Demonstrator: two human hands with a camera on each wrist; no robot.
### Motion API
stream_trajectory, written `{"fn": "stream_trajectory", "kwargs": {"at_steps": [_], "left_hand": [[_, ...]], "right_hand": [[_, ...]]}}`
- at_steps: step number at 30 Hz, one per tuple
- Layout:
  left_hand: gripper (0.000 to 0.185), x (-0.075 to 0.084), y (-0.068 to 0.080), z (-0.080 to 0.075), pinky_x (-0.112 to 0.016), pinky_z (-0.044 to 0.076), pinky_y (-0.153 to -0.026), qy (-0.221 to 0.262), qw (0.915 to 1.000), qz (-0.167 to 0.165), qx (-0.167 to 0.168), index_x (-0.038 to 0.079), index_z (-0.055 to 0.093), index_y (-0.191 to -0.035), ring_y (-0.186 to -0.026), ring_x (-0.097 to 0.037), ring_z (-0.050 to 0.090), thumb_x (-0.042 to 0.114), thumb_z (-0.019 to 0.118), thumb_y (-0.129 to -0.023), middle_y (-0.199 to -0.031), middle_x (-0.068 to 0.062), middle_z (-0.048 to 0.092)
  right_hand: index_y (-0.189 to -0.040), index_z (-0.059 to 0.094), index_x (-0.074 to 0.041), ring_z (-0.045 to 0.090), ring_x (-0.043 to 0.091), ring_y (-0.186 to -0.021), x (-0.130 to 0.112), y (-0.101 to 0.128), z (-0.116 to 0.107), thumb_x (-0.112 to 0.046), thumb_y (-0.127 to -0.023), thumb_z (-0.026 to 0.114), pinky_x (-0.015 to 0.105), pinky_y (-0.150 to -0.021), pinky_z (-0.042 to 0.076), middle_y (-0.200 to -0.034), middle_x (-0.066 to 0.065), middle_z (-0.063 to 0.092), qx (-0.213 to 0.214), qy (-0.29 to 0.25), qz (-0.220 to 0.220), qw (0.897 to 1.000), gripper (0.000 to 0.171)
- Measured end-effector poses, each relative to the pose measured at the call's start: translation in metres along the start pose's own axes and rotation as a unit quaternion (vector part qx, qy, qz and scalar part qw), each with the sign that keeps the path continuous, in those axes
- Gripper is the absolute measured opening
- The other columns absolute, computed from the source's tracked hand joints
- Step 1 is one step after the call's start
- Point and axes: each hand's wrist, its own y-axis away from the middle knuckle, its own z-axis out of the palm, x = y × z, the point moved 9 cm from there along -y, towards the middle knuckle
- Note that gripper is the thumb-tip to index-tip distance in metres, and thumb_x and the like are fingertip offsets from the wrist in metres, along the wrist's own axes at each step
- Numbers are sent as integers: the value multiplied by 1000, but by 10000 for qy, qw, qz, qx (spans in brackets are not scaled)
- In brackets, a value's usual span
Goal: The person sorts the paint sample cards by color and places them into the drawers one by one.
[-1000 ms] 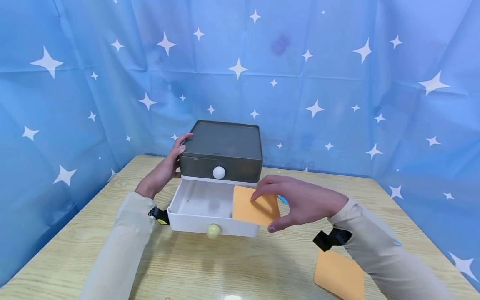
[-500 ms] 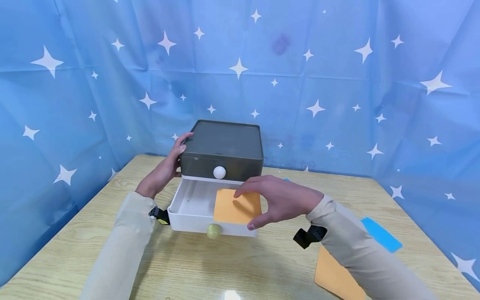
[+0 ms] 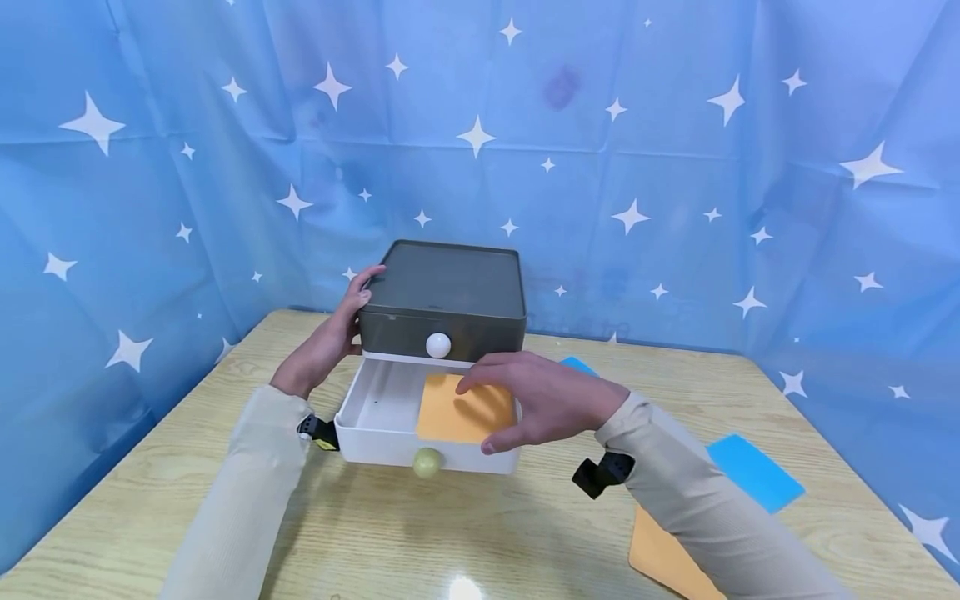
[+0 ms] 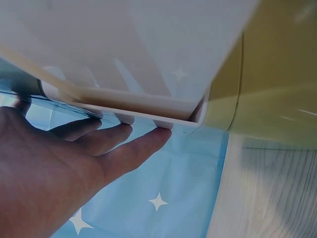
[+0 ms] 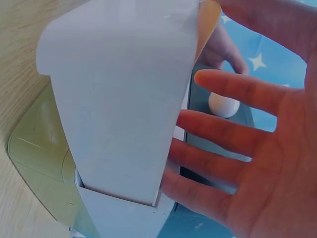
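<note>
A small stacked drawer box has a dark grey top tier (image 3: 442, 321) with a white knob. Below it, the white drawer (image 3: 382, 442) stands pulled out, with a pale green knob (image 3: 427, 462) on its front. My left hand (image 3: 321, 354) rests along the box's left side; in the left wrist view its fairly straight fingers touch the edge of the white tier. My right hand (image 3: 543, 396) holds an orange card (image 3: 457, 412) by thumb and fingertips over the drawer's right half. The other right fingers spread beside the drawer's side wall in the right wrist view.
An olive bottom tier (image 5: 42, 148) shows below the white drawer. Another orange card (image 3: 663, 554) lies at the front right of the wooden table (image 3: 150, 508), partly under my right sleeve. One blue card (image 3: 753, 471) lies right; blue (image 3: 579, 366) also shows behind my right hand. A starry curtain hangs behind.
My right hand has moved left with the orange card, from the drawer's right edge to over its inside. A blue card at the right has come into view. My left hand has stayed put.
</note>
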Motion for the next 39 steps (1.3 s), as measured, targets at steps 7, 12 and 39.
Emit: {"fn": "stream_trajectory", "kwargs": {"at_steps": [7,12,39], "left_hand": [[56,0,0,0,-69,36,-103,-2,10000,26,-10,50,6,-156,-145,-50,28,58,19,-103,-167,-13,7],[55,0,-1,0,-63,39,-101,-8,10000,10,-25,50,6,-156,-143,-49,31,58,19,-103,-167,-13,9],[55,-1,0,-1,-63,40,-101,-73,10000,-19,-1,50,6,-156,-143,-49,32,58,18,-103,-167,-12,10]], "right_hand": [[-135,59,-22,59,17,-121,2,-3,3,-42,-84,77,40,-102,48,-136,-3,59,-14,112,131,9999,58],[-135,60,-21,59,17,-120,2,-3,3,-43,-84,77,40,-102,48,-134,-3,61,9,183,166,9997,58],[-132,63,-16,62,23,-124,0,5,-6,-35,-89,74,44,-102,49,-133,-1,65,389,49,-125,9992,48]]}}
